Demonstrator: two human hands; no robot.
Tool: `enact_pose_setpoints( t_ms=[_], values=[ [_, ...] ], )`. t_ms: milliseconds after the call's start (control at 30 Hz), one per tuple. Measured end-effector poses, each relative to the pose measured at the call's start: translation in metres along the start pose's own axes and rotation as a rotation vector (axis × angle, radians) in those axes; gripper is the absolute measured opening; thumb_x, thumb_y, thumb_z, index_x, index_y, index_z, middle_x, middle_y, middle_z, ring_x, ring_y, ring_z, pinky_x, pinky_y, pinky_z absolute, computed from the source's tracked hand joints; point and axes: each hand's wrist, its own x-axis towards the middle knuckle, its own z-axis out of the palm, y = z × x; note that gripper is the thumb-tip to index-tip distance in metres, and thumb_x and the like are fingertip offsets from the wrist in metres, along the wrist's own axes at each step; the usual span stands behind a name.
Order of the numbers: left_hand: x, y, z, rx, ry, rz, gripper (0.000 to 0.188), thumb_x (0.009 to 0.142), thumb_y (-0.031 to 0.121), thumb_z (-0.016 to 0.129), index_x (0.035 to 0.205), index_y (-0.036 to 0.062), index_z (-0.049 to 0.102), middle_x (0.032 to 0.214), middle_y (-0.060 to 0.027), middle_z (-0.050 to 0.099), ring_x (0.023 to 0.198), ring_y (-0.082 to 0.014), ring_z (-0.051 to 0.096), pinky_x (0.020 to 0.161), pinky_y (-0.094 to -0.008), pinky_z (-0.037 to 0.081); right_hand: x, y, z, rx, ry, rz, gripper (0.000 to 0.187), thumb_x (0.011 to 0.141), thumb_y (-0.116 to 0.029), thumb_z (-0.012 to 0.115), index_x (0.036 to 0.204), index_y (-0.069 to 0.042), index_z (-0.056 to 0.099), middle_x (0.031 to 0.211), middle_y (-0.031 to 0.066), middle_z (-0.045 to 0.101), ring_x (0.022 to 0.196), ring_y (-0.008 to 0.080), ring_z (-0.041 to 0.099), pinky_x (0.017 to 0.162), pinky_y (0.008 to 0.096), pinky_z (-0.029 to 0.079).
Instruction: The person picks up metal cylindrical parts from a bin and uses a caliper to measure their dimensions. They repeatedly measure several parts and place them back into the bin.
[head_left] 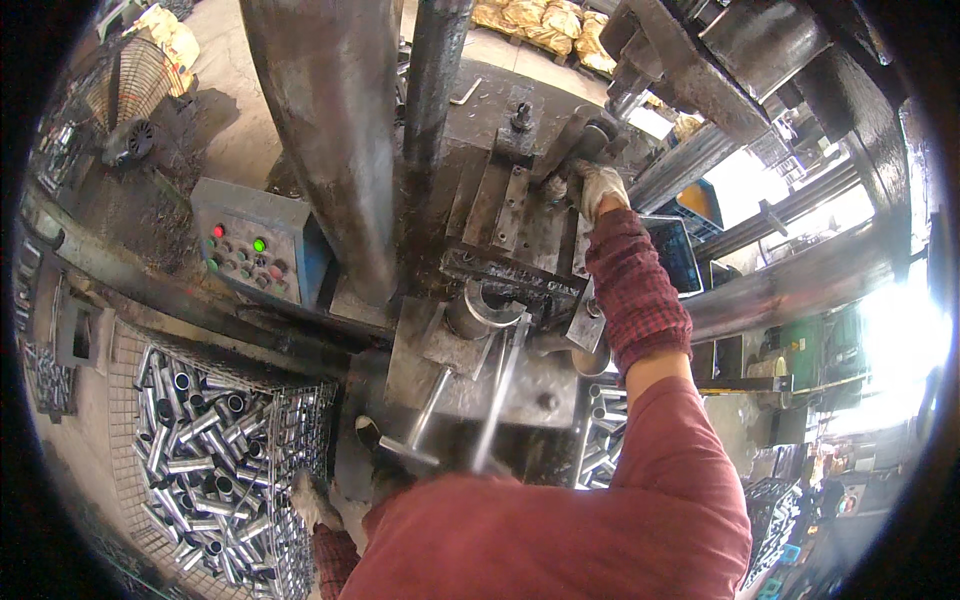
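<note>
My right hand [602, 186], in a pale work glove, reaches far forward into the press. It is at a dark curved metal part [590, 135] on the tooling block [510, 205]; its fingertips are partly hidden. Low on the left, my left hand [314, 502], also gloved, hangs beside the wire basket [300, 430], its fingers too unclear to read. Short shiny metal tubes [210, 465] fill that basket in a loose heap. Between my arms sits a half-round metal die [478, 315], with a T-shaped bar [425, 415] and a blurred rod [500, 400] extending toward me.
Thick steel columns [330, 150] rise close on the left. A control box [262, 240] with lit red and green buttons stands beyond. More tubes [603, 440] lie under my right arm. A dark screen [672, 255] is by my right sleeve, and a fan [125, 95] stands far left.
</note>
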Motion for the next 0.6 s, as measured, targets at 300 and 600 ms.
enact_pose_setpoints(
  t_ms=[300, 600],
  values=[
    [0.011, 0.002, 0.019, 0.033, 0.166, 0.039, 0.068, 0.123, 0.044, 0.030, 0.178, 0.0029, 0.026, 0.183, -0.0208, 0.031, 0.168, -0.0360, 0.033, 0.136, -0.0541, 0.030, -0.056, -0.055, -0.048, -0.591, 0.091, -0.079, 0.024, 0.103, -0.021, 0.066, 0.118, -0.008, 0.081, 0.107, 0.0133, 0.082, 0.099, 0.0343, 0.078, 0.084, 0.0457, 0.062],
    [0.015, 0.011, 0.019, 0.169, 0.229, -0.042, 0.066, 0.122, 0.045, 0.033, 0.174, 0.0051, 0.037, 0.179, -0.0187, 0.040, 0.164, -0.0338, 0.040, 0.136, -0.0569, 0.033, -0.045, -0.081, -0.058, -0.563, -0.113, -0.253, 0.025, 0.083, -0.016, 0.074, 0.104, -0.005, 0.082, 0.106, 0.0207, 0.080, 0.104, 0.0403, 0.078, 0.091, 0.0484, 0.064]
  ],
)
